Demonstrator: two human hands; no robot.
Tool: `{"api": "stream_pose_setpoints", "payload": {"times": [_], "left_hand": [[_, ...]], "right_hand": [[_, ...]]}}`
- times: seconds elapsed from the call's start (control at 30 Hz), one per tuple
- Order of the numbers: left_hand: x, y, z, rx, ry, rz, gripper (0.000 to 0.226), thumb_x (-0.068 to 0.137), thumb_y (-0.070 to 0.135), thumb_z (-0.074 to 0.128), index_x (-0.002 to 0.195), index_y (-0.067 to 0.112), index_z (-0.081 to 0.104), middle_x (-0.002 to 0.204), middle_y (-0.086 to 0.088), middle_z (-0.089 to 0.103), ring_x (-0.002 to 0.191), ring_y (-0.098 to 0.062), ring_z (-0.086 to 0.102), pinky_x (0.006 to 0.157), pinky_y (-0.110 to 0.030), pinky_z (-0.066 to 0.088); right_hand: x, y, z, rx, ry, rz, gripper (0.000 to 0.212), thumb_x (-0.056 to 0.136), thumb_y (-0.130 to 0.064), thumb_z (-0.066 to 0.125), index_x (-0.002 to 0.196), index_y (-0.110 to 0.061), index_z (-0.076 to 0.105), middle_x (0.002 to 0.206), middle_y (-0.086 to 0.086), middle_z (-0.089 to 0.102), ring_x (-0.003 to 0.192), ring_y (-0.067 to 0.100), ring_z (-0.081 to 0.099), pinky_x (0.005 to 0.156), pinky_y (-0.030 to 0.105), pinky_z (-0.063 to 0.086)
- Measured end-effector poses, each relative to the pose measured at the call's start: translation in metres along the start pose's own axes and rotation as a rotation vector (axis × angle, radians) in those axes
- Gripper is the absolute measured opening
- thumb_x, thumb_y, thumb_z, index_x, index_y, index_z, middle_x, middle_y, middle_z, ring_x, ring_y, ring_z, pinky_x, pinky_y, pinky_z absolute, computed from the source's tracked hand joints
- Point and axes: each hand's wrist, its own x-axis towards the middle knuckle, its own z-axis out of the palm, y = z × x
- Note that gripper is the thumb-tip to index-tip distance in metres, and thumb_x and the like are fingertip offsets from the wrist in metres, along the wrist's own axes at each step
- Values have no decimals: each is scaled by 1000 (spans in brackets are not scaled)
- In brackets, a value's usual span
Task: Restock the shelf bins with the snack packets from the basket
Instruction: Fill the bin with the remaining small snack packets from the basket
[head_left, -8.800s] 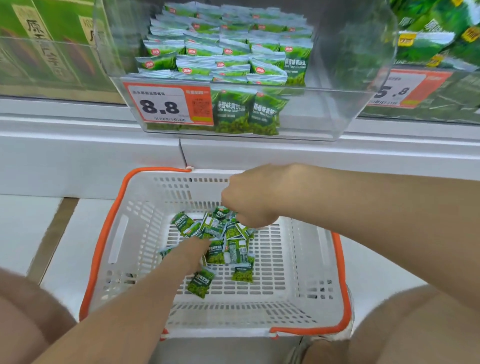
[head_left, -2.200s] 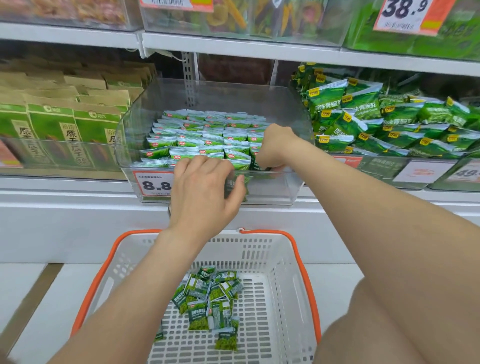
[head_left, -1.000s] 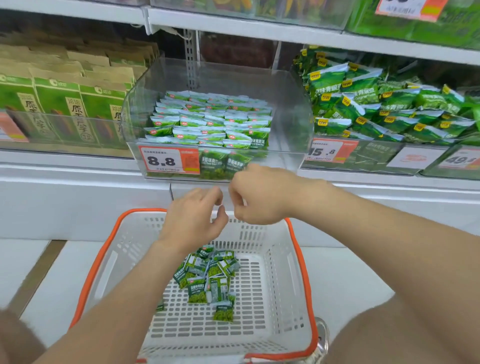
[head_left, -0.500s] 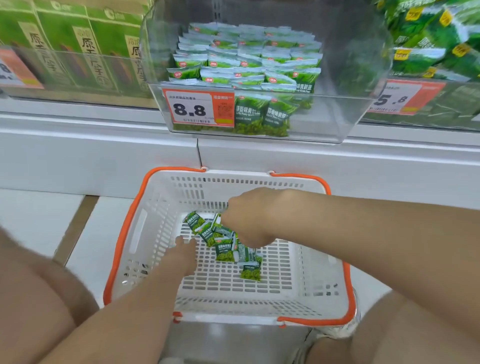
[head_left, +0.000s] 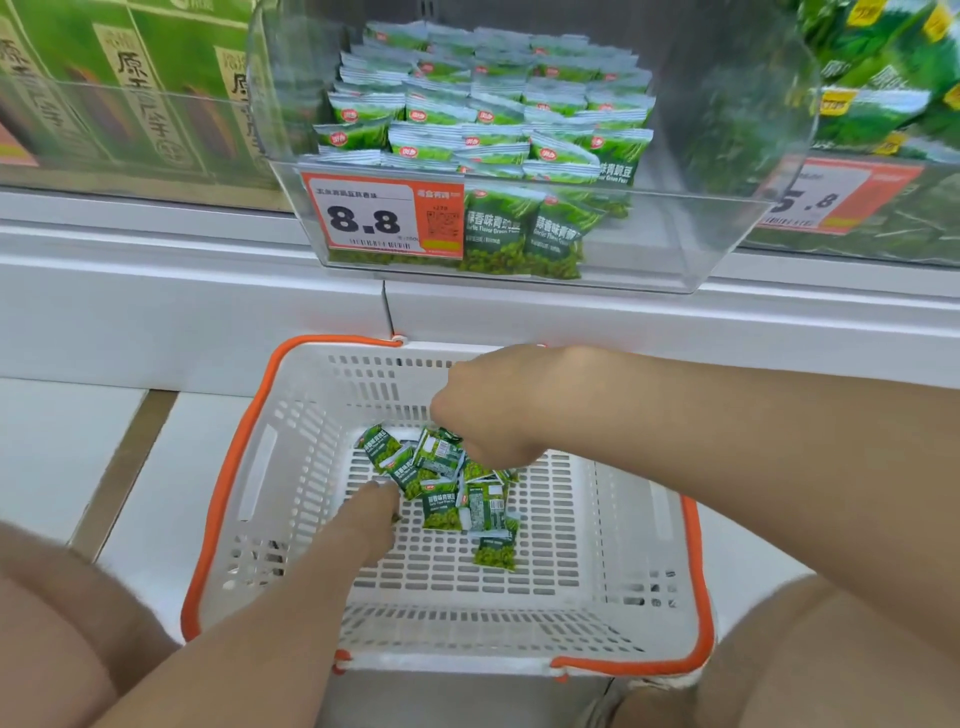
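Heap of green pea packets in middle of basket, long axes every which way. My right hand directly over heap, fingers curled down into it; my left hand at near-left edge. Real grip, either side: can't tell. Clear shelf bin above, straight ahead.

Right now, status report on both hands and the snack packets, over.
Left hand in the basket at the snack packets, grip hidden. Right hand curled onto the pile. Bin above has room on its right; nothing in the way.
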Motion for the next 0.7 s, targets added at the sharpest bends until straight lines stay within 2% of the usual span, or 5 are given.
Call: {"api": "stream_pose_setpoints", "payload": {"times": [0.17, 0.33, 0.43, 0.53, 0.7], "left_hand": [[-5, 39, -37, -315, 57, 139, 26, 89, 13, 71, 97, 21, 47, 89, -2, 56, 71, -15, 49, 61, -31, 39], [-40, 95, -114, -466, 12, 437, 21, 83, 35, 81, 95, 21, 71, 92, 1, 70, 78, -10, 61, 77, -34, 49], [-76, 127, -164, -472, 68, 557, 36, 85, 48, 75, 117, 32, 72, 116, 8, 72, 82, -7, 65, 77, -33, 54], [-117, 151, -207, -565, 30, 608, 25, 95, 27, 76, 118, 22, 67, 127, 7, 64, 86, -21, 76, 62, -38, 63], [-171, 171, -266, -205, 227, 672, 44, 77, 17, 89, 103, 27, 55, 94, 1, 74, 63, -13, 75, 52, -33, 53]], "right_hand": [[-10, 8, -4, 24, 8, 36, 12, 101, -12, 51, 92, -19, 47, 87, 1, 42, 67, 20, 50, 50, 31, 37], [-28, 32, -5, 69, -20, 84, 35, 100, -9, 52, 135, -14, 58, 124, 10, 60, 95, 29, 66, 64, 35, 51], [-44, 47, -9, 107, 21, 129, 21, 101, -22, 56, 117, -10, 64, 109, 9, 65, 87, 27, 63, 64, 34, 48], [-60, 60, -16, 171, 85, 150, 29, 97, -38, 65, 95, -9, 65, 84, 5, 64, 80, 27, 61, 65, 36, 48], [-97, 77, -36, 485, 359, 145, 34, 87, -36, 77, 106, -8, 70, 78, 1, 77, 72, 17, 71, 61, 33, 53]]}}
